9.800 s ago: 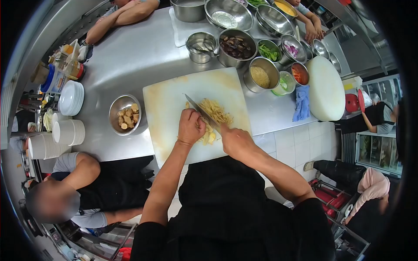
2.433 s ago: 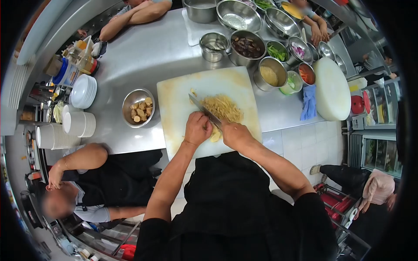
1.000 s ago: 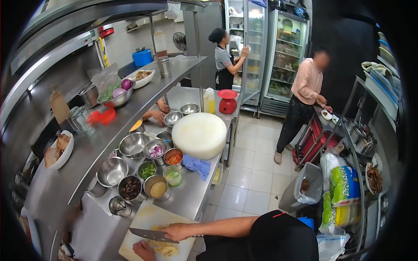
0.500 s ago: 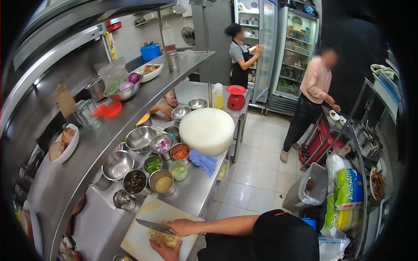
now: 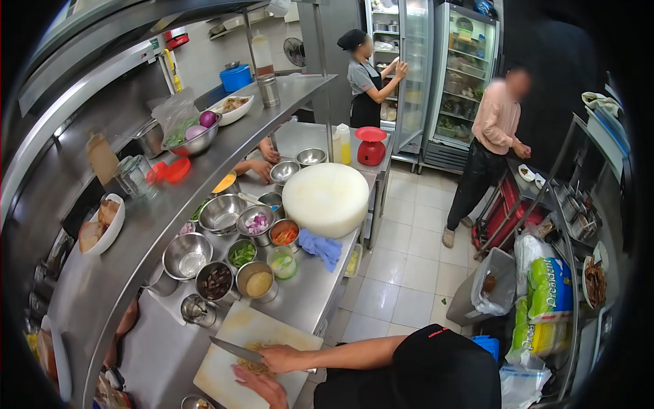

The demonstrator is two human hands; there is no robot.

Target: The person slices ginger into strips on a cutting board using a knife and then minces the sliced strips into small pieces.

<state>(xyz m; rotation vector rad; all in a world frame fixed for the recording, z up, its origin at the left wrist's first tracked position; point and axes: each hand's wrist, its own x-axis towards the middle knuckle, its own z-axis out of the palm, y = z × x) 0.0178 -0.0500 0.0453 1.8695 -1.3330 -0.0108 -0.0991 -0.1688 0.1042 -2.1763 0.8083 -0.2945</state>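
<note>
My right hand (image 5: 279, 358) is closed around the handle of a kitchen knife (image 5: 236, 350), whose blade points left across a white cutting board (image 5: 221, 382). Under and beside the knife lies a small heap of finely cut, yellowish food (image 5: 257, 343); its kind I cannot make out. My left hand (image 5: 262, 387) lies low over the near part of the heap, fingers stretched out and fairly flat, just below the blade. Behind the board stand metal bowls of dark pieces (image 5: 216, 282) and a tan crumbly or grainy food (image 5: 259, 283).
Bowls of green pieces (image 5: 242, 253), purple onion (image 5: 257, 223) and orange-red strips (image 5: 284, 233) stand further back, near a thick round white block (image 5: 325, 200) and blue cloth (image 5: 320, 249). A steel shelf (image 5: 204, 146) overhangs the left. Another person's hands (image 5: 262, 167) rest beyond it.
My left hand has gone from curled around the heap to flatter and lower, and the heap looks more spread out. The knife stays in my right hand. The view has shifted slightly.
</note>
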